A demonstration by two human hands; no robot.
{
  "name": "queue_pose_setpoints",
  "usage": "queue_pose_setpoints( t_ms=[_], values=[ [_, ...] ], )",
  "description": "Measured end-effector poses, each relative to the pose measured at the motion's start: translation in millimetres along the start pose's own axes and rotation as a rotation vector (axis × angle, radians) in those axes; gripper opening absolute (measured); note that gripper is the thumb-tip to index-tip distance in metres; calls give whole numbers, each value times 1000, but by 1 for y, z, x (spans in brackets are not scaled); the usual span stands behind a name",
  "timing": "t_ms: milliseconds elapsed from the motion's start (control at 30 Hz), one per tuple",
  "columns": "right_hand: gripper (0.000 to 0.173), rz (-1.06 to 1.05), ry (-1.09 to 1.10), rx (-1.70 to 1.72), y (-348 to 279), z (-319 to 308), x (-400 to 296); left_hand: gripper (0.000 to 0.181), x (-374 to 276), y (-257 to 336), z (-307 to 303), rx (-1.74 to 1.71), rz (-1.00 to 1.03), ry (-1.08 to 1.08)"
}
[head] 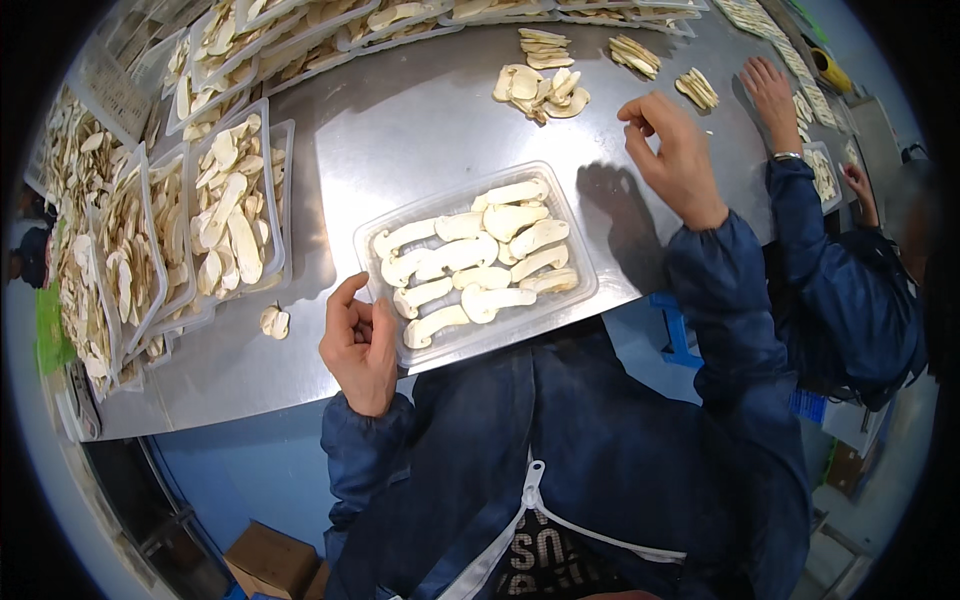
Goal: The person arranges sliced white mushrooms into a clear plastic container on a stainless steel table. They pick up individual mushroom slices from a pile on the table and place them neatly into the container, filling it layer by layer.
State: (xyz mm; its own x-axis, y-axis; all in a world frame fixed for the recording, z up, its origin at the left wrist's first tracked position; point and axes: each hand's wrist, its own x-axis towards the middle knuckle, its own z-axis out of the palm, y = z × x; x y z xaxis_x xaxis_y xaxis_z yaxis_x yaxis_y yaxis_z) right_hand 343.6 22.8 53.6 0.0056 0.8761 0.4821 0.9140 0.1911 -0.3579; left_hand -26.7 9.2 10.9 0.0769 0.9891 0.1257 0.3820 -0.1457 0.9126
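Observation:
A clear plastic tray [574,225] lies at the metal table's near edge, with mushroom slices [457,255] laid in rows in it. My left hand [360,345] is at the tray's left near corner, fingers curled, nothing seen in it; whether it touches the rim I cannot tell. My right hand [671,154] is raised over the table to the right of the tray, thumb and forefinger bent towards each other, with no slice visible between them. Beyond the tray lie a loose heap of slices [540,91] and small stacked bundles of slices [634,57].
Filled trays of slices [232,202] stand at the left, and more stacked trays [322,37] line the far side. A single piece [275,322] lies left of my left hand. A co-worker's hand [772,97] rests on the metal table [225,375] at the right.

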Motion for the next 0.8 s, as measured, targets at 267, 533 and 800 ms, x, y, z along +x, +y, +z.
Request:
queue_pose_setpoints(
  t_ms=[267,533,800],
  values=[
    [25,-129,-30,-186,43,55,50,28,1,-6,1,-41,37,49],
    [11,-37,-129,-207,52,53,55,28,1,-8,1,-17,43,36],
    [10,130,-235,-116,56,35,38,28,1,-5,0,-20,34,18]
  ],
)
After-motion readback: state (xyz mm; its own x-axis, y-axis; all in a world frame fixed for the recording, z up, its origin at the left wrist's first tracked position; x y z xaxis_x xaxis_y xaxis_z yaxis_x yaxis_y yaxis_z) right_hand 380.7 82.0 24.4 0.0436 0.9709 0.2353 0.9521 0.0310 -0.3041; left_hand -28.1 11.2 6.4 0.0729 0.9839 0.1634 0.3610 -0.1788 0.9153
